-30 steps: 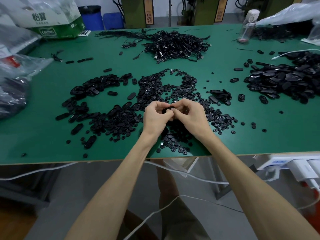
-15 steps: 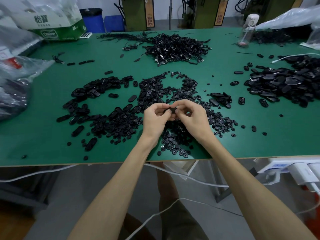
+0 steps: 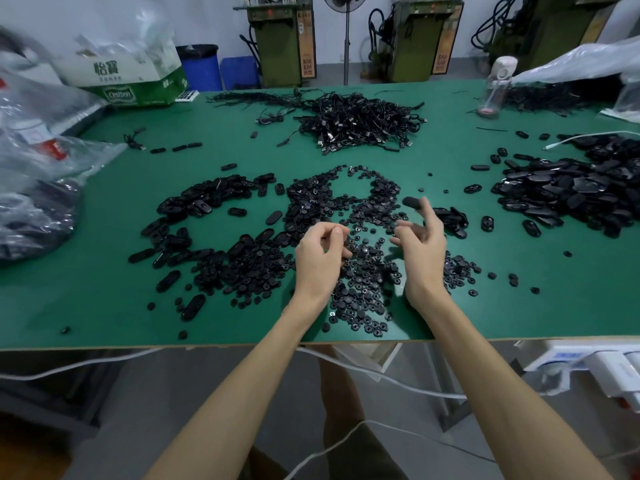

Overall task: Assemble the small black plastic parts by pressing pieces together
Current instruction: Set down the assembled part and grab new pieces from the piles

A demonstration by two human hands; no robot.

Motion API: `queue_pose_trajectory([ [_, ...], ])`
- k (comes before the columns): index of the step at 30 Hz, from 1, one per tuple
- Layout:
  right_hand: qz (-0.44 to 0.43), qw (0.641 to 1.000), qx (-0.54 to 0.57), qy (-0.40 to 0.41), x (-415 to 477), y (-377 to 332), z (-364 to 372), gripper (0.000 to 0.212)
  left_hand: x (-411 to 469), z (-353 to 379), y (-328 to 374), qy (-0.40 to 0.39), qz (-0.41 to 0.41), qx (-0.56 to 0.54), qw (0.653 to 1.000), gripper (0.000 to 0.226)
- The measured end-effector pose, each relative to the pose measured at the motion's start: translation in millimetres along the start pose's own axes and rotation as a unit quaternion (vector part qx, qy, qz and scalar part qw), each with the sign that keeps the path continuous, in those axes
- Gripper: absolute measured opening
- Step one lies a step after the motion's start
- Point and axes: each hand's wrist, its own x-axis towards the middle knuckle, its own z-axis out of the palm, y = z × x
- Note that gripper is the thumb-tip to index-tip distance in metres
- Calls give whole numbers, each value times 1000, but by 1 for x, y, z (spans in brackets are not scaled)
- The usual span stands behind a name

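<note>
My left hand [image 3: 320,258] hovers over a heap of small round black parts [image 3: 360,289] on the green table [image 3: 86,271]. Its fingers are loosely curled and nothing shows in them. My right hand [image 3: 420,244] is a little to the right, with its fingers spread and lifted. A blurred black oval piece [image 3: 411,202] is just off its fingertips, apart from the hand. Oval black shells [image 3: 207,202] lie in a heap to the left. A large pile of oval pieces [image 3: 568,192] lies at the right.
A tangle of black cables [image 3: 360,119] sits at the back middle. A clear bottle [image 3: 495,88] stands at the back right, a cardboard box [image 3: 128,77] at the back left. Plastic bags [image 3: 34,188] crowd the left edge. A white power strip [image 3: 588,365] hangs under the front right edge.
My hands were together, pinching a black piece between them. They have parted, and the piece has left my right fingertips. The camera view has tilted up.
</note>
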Motion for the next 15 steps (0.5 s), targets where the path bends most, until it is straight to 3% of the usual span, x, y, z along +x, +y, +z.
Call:
queue_pose_trajectory([
  [3, 36, 999, 28, 26, 3, 3, -1, 89, 2, -8, 3, -5, -8, 41, 999, 18],
  [7, 59, 997, 53, 17, 4, 4, 0, 94, 16, -35, 1, 7, 0, 149, 989, 14],
  [15, 49, 997, 50, 34, 5, 7, -1, 89, 51, -108, -10, 88, 38, 405, 909, 16],
])
